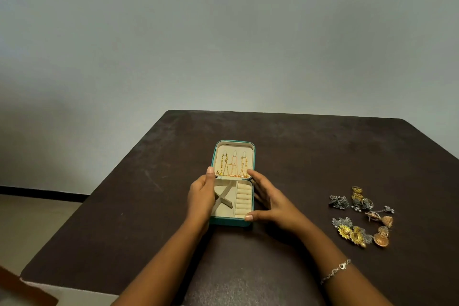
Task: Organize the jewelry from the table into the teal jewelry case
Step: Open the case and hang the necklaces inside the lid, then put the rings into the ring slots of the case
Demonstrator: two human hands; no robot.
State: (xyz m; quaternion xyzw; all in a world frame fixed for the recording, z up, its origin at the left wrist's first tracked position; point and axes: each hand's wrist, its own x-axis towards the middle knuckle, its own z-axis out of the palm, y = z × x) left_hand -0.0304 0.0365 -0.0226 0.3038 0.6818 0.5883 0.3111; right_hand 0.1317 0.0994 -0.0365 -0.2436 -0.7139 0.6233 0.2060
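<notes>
Teal jewelry case (231,222) lies open; left hand (201,197) grips it, right hand (270,202) touches, fingers straight.

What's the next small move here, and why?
Probably the right hand leaves the teal case and reaches for the loose jewelry pile on its right. The case lies open, chains hang in the lid, the ring rolls are empty, and the left hand grips the case side, steadying it.
</notes>
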